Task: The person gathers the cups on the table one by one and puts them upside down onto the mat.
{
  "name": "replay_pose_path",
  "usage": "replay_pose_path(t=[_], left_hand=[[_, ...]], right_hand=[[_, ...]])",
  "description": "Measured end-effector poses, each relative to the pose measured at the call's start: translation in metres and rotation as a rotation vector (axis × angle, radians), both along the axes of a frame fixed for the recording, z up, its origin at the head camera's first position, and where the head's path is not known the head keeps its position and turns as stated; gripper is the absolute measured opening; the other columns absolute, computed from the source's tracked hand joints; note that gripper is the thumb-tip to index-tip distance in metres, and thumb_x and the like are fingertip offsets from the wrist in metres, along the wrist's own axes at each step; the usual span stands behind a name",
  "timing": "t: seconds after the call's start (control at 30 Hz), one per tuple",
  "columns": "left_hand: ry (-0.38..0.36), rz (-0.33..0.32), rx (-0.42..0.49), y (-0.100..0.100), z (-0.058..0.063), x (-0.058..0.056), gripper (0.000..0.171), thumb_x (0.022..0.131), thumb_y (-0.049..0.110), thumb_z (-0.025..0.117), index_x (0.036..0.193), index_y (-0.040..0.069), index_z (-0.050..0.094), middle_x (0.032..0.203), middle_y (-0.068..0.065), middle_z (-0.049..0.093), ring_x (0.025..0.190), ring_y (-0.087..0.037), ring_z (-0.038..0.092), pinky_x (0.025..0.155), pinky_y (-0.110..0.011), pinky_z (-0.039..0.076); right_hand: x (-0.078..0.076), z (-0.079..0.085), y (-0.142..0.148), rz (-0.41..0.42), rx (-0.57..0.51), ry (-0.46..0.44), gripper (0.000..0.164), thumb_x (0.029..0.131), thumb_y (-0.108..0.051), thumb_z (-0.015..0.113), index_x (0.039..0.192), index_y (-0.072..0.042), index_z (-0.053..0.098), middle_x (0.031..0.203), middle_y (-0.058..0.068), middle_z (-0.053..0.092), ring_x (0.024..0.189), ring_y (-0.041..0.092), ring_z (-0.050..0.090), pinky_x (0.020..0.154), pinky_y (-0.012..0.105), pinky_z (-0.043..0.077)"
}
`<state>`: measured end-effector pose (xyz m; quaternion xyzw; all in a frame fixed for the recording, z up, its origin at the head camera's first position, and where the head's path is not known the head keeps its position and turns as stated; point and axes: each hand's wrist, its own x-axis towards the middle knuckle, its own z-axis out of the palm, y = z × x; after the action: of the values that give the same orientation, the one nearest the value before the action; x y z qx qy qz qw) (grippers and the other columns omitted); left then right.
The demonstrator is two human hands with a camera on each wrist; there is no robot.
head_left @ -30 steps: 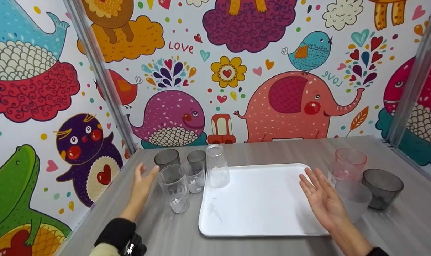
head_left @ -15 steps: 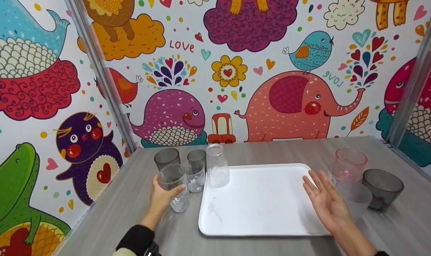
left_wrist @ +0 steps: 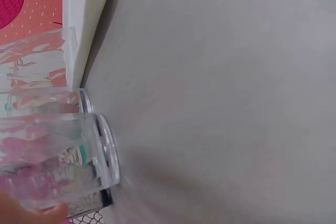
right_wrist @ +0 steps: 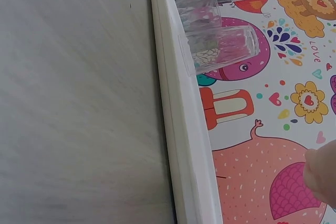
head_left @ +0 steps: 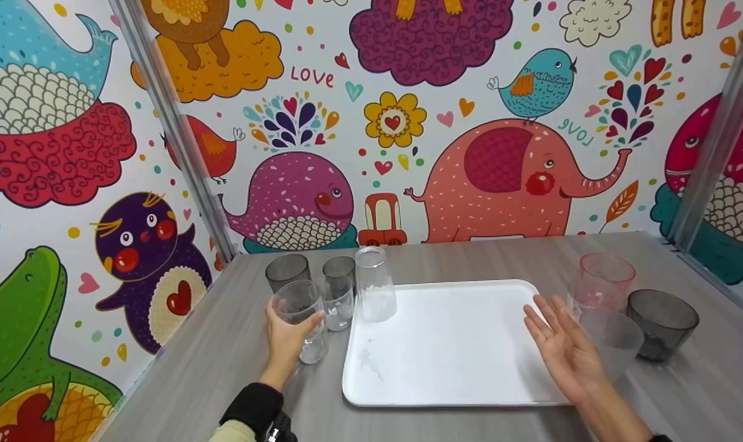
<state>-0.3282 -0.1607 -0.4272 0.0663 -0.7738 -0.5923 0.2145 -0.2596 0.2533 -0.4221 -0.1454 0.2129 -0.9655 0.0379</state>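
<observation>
My left hand (head_left: 285,337) wraps round a tall clear glass (head_left: 299,299) standing left of the white tray (head_left: 451,344), thumb on its near right side and fingers on its far left. In the left wrist view, the glass (left_wrist: 58,153) has its thick base at the grey table, with a bit of my hand (left_wrist: 29,213) at the lower left. My right hand (head_left: 564,353) holds nothing; its fingers are straight, palm turned toward the tray, over the tray's right edge. Another clear glass (head_left: 375,288) stands mouth down on the tray's back left corner.
Behind the held glass are two grey glasses (head_left: 287,269) (head_left: 340,267) and a short clear glass (head_left: 339,312). To the right stand a pink glass (head_left: 607,276), a grey tumbler (head_left: 662,322) and a frosted clear bowl (head_left: 619,334). Printed walls (head_left: 396,184) close off the back and sides.
My left hand has come rightward and down from beside the tall clear glass and now grips it; the glass stays about where it was. My right hand has barely shifted.
</observation>
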Motion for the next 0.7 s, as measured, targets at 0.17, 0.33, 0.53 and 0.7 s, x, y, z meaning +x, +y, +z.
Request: replay_pose_path(t=[0.17, 0.33, 0.53, 0.7], left_hand=[[0.010, 0.013, 0.008, 0.003, 0.000, -0.001, 0.100, 0.069, 0.019, 0.079, 0.140, -0.004, 0.013, 0.139, -0.028, 0.032, 0.130, -0.038, 0.029, 0.108, -0.045, 0.025], [0.022, 0.013, 0.046, 0.003, 0.005, 0.002, 0.096, 0.070, 0.019, 0.078, 0.140, -0.004, 0.016, 0.138, -0.027, 0.034, 0.129, -0.038, 0.031, 0.108, -0.045, 0.026], [0.053, -0.013, 0.082, 0.000, 0.017, 0.012, 0.097, 0.072, 0.018, 0.076, 0.142, -0.001, 0.011, 0.141, -0.023, 0.030, 0.133, -0.036, 0.024, 0.110, -0.046, 0.019], [0.095, -0.009, 0.137, 0.001, 0.031, 0.021, 0.096, 0.073, 0.014, 0.075, 0.142, 0.000, 0.010, 0.141, -0.021, 0.029, 0.133, -0.035, 0.023, 0.109, -0.049, 0.019]], right_hand=[[0.000, 0.000, 0.001, 0.001, 0.009, 0.018, 0.068, 0.099, -0.018, 0.027, 0.141, -0.027, -0.026, 0.119, 0.003, 0.050, 0.109, 0.022, 0.055, 0.112, 0.028, 0.002], [-0.001, 0.000, 0.001, 0.003, 0.015, 0.025, 0.068, 0.099, -0.018, 0.027, 0.140, -0.026, -0.026, 0.120, 0.004, 0.050, 0.110, 0.022, 0.054, 0.113, 0.028, 0.008], [-0.001, -0.001, 0.002, 0.009, 0.001, 0.023, 0.067, 0.099, -0.018, 0.027, 0.141, -0.027, -0.025, 0.121, 0.004, 0.048, 0.111, 0.023, 0.053, 0.113, 0.028, 0.010], [-0.002, -0.001, 0.002, 0.014, 0.003, 0.011, 0.068, 0.099, -0.020, 0.027, 0.141, -0.028, -0.026, 0.122, 0.004, 0.046, 0.111, 0.023, 0.053, 0.112, 0.029, 0.000]])
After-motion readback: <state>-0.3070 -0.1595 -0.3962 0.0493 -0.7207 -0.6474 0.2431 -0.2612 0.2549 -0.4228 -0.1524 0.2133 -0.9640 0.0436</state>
